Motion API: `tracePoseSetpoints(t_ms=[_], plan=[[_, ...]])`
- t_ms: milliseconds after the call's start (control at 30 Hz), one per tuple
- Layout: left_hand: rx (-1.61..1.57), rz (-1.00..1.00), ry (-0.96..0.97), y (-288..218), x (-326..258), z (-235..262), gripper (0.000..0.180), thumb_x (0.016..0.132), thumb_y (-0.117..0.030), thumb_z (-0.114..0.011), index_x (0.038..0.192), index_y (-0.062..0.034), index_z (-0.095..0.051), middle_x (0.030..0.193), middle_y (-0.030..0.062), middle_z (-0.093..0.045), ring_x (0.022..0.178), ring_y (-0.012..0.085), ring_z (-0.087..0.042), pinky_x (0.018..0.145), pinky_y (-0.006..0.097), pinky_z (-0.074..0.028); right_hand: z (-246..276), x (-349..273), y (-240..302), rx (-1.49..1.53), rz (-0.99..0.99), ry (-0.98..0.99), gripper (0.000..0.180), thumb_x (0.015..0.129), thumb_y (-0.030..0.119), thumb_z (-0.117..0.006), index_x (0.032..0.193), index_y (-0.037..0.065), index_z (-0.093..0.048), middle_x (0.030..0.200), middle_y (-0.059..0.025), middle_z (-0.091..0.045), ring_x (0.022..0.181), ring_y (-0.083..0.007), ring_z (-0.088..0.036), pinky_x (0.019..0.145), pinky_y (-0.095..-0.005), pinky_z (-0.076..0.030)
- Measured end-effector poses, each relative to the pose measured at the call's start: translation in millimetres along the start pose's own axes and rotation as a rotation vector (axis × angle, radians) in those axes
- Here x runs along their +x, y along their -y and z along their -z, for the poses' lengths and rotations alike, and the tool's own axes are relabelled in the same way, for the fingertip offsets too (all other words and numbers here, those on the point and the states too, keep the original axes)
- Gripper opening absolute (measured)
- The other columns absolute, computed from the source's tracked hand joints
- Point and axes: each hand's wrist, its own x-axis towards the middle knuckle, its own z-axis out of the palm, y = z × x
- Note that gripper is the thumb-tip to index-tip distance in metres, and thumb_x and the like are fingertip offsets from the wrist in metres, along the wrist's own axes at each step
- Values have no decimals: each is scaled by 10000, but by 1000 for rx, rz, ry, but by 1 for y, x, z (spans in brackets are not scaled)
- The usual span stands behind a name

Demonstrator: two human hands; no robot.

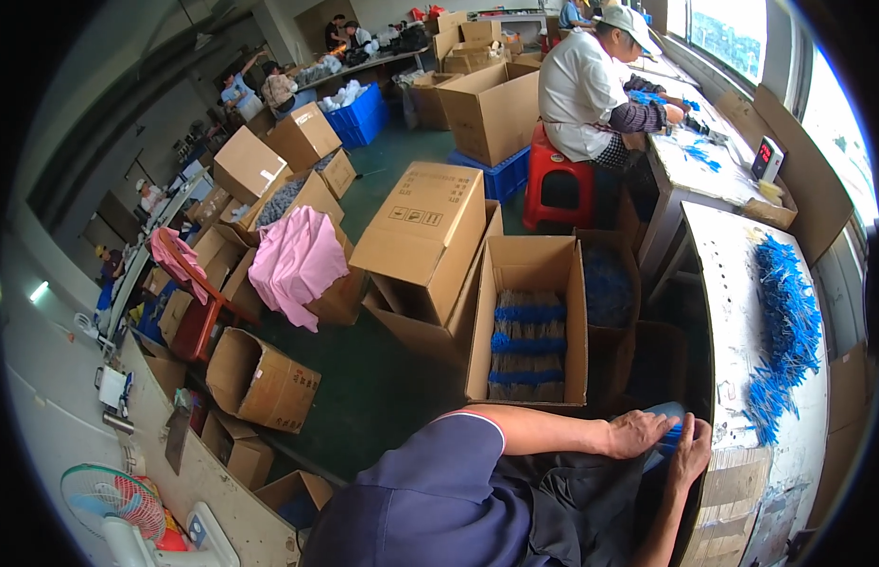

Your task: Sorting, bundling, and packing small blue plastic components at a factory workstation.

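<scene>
My left hand (pixel 636 434) and my right hand (pixel 692 450) meet low by the near end of the bench, fingers bent and closed around a small bundle of thin blue strips (pixel 670 437). What kind of strips they are is too small to tell. On the white bench (pixel 728 312) to the right lies a long loose heap of similar thin blue pieces (pixel 784 331). Just beyond my left forearm stands an open carton (pixel 479 350), packed with rows of blue-ended bundles (pixel 527 342) parted by brownish bands.
Taped cardboard (pixel 732 496) covers the bench's near end. A closed carton (pixel 421 213) stands left of the open one. A person (pixel 577 94) sits on a red stool (pixel 560 184) at the bench ahead. A pink cloth (pixel 302 260) drapes a box; a fan (pixel 113 506) stands lower left.
</scene>
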Motion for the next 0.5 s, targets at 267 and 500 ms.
tracePoseSetpoints(t_ms=[267,500], plan=[[-322,646,-95,71,-76,21,475,945,-106,-573,1389,-7,-435,1243,294,-630,1114,470,-641,934,537,-517,22,68,-34,-55,181,-57,161,1011,146,-641,1067,-4,-661,906,-97,-687,758,-195,-625,712,-343,-508],[-470,957,-26,46,-121,63,446,971,-202,-601,1350,-22,-449,1204,272,-654,1130,472,-625,942,555,-501,-45,3,76,309,61,478,335,932,169,-756,1193,-5,-639,1032,-90,-691,898,-176,-648,803,-308,-521]])
